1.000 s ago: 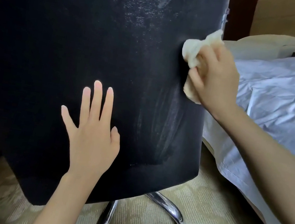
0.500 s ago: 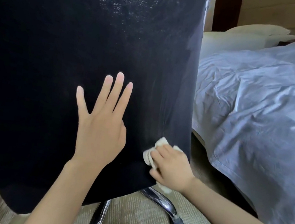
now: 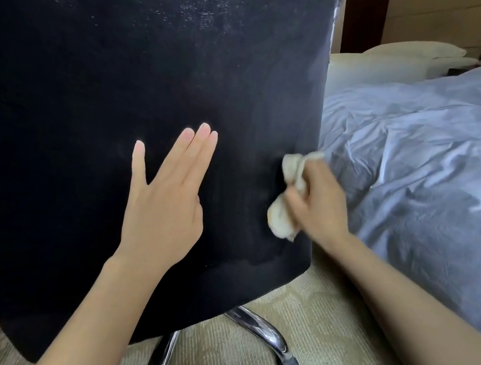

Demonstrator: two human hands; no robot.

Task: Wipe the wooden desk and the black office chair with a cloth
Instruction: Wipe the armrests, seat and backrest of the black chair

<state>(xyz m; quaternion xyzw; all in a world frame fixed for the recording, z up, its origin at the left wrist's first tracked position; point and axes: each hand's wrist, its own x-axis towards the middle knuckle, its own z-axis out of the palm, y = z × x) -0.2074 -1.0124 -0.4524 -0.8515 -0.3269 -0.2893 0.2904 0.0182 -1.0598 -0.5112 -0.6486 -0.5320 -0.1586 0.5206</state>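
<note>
My right hand [image 3: 317,208] is bunched tight round the crumpled cream cloth [image 3: 282,218], pressing it against the lower right edge of the black fabric office chair back [image 3: 124,67]. My left hand [image 3: 166,201] lies flat, fingers straight, bracing the back. The pale dust specks [image 3: 199,0] up top look unwiped, so I'd call the chair partway done. I can't see the wooden desk, so I can't tell its status.

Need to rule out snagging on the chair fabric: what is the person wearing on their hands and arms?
Nothing visible. The left hand and right hand are bare: no gloves, watch or bracelet, and no rings discernible, though the right is blurred. The left forearm and right forearm are uncovered as far as the frame shows.
</note>
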